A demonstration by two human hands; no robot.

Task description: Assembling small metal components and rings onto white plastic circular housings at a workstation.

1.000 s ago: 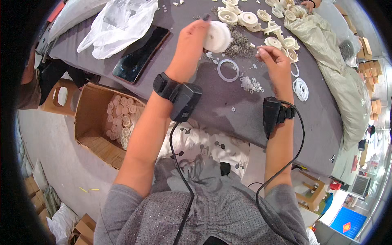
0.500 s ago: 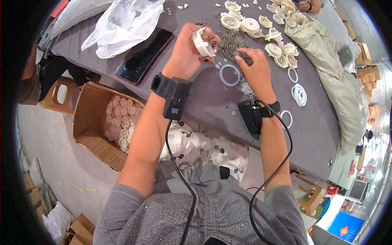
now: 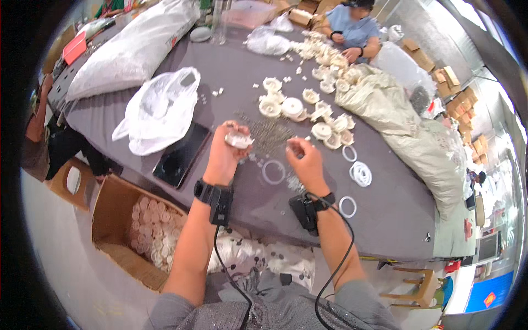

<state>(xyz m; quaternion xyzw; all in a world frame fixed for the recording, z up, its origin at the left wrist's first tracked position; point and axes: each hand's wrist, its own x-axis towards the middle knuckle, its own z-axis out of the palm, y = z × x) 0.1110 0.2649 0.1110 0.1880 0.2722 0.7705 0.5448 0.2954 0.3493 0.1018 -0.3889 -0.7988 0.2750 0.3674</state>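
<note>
My left hand is closed around a white plastic round housing, its hollow rim showing past the fingers. To its right lies a loose pile of small grey metal pieces, too small to name. My right hand hovers by the pile's right edge, with thumb and fingertips drawn together; anything between them is too small to see. A translucent ring lies on the table between my wrists, and tiny clear washers sit partly beside the right hand. More cream-white housings stand beyond the pile.
A phone and a white plastic bag lie left. White rings and a woven sack are right. Below the table's left edge, a cardboard box holds round parts. Across the table, a person in blue handles parts.
The view has tilted up, bringing the table's far side into sight. My right hand's fingers have drawn together beside the metal pile. The left hand still holds the housing, now turned differently.
</note>
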